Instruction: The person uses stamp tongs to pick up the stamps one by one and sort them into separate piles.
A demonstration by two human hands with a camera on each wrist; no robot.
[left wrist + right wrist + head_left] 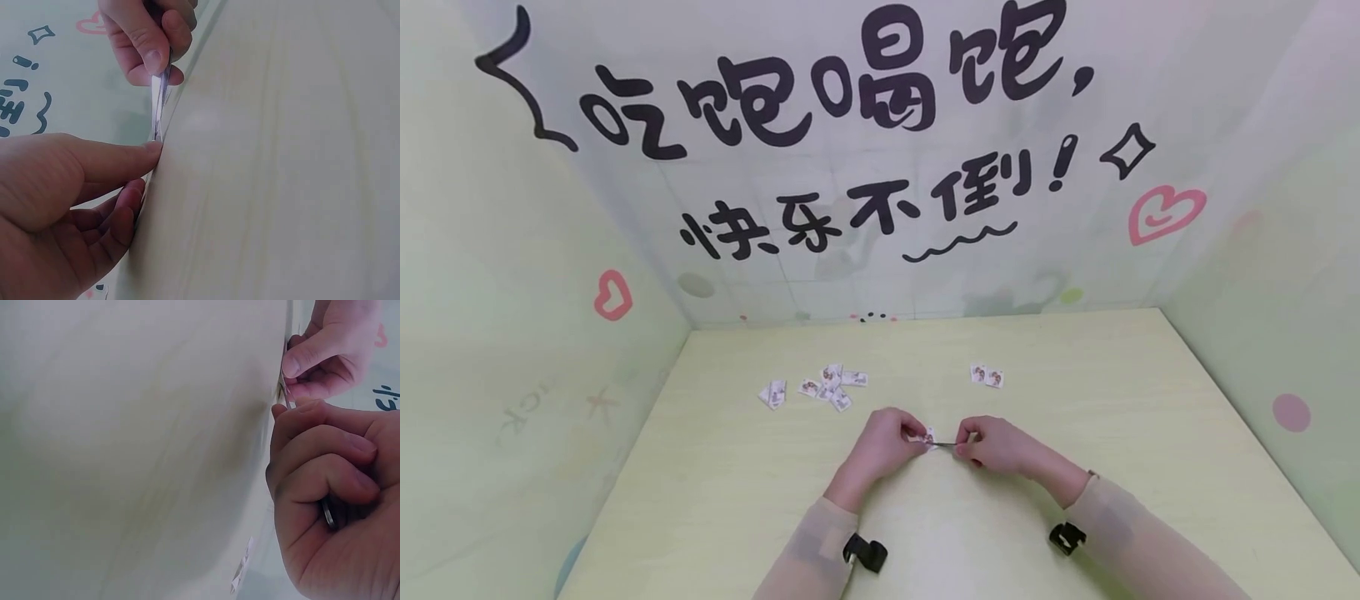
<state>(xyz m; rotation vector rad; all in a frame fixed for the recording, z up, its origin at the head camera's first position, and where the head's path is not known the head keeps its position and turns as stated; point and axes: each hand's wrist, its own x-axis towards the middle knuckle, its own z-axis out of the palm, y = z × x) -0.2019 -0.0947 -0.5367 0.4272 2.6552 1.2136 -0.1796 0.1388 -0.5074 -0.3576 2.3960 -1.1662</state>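
My left hand (886, 437) pinches a small white printed paper piece (930, 435) between thumb and fingers, low over the table. From the right, my right hand (1000, 444) grips slim metal tweezers (160, 103), held level in the head view. Their narrow tips reach the paper, right at the left thumb's tip. In the right wrist view, the rear end of the tweezers (329, 514) shows inside the curled fingers. Much of the paper is hidden behind the left thumb and fingers.
Several small printed paper pieces (831, 385) lie clustered at the back left, with a small overlapping pile (775, 393) farther left. Two more pieces (987, 376) lie at the back right. Printed walls (880, 283) border the pale table (715, 500) behind and at both sides.
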